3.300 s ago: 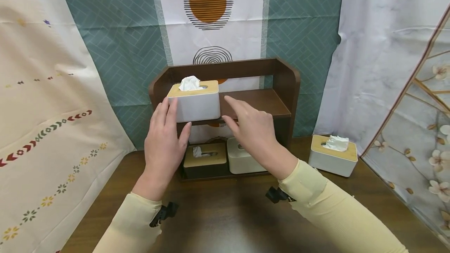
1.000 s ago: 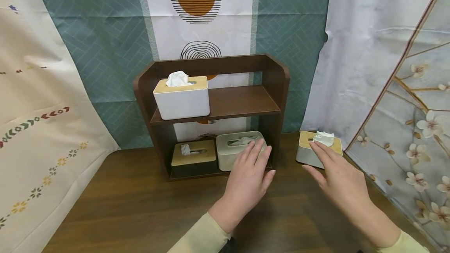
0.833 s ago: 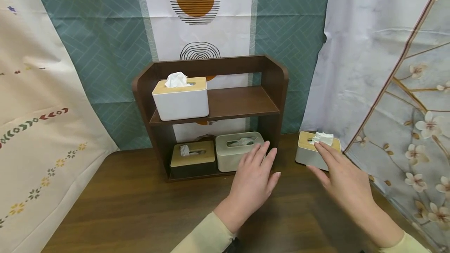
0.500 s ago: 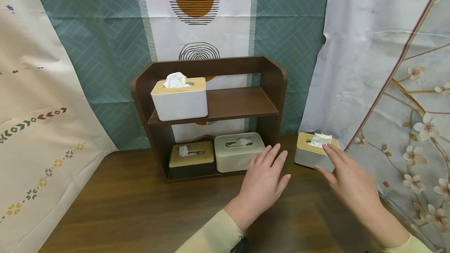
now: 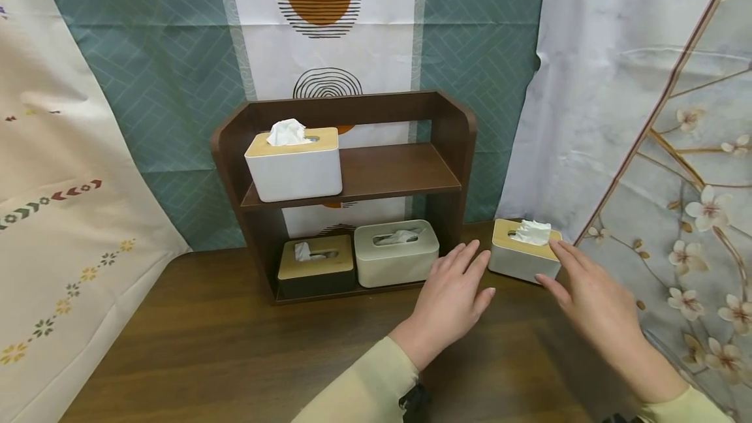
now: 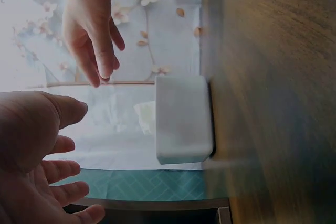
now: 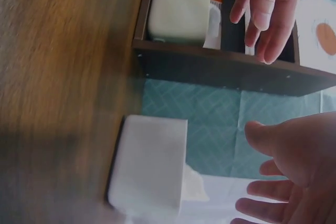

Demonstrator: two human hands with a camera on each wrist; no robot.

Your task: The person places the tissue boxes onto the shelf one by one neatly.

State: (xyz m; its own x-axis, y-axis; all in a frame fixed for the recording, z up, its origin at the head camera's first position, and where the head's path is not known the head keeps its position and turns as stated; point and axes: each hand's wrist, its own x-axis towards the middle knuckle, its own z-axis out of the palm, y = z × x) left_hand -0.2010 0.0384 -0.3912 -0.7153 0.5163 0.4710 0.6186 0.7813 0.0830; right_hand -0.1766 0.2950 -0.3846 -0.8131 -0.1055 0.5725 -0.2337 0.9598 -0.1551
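A white tissue box (image 5: pixel 519 256) with a light wooden lid and a tuft of tissue stands on the table, right of the shelf. My left hand (image 5: pixel 448 300) hovers short of its left side, fingers extended. Over its right front corner, in the head view, lie the fingertips of my right hand (image 5: pixel 602 309); the right wrist view shows a gap between that hand (image 6: pixel 94 30) and the box (image 7: pixel 149 163). Both hands hold nothing. Another white tissue box (image 5: pixel 294 172) with a wooden lid sits at the left of the upper shelf.
A dark brown two-tier shelf (image 5: pixel 399 172) stands at the back of the wooden table (image 5: pixel 235 358). Its lower tier holds a black tissue box (image 5: pixel 316 269) with a wooden lid and a greenish-grey tissue box (image 5: pixel 396 256). A floral cloth (image 5: pixel 681 247) hangs at the right.
Both hands have left the white tissue box on the upper shelf and moved right and down to the one on the table. Lately the left hand has come closer to it.
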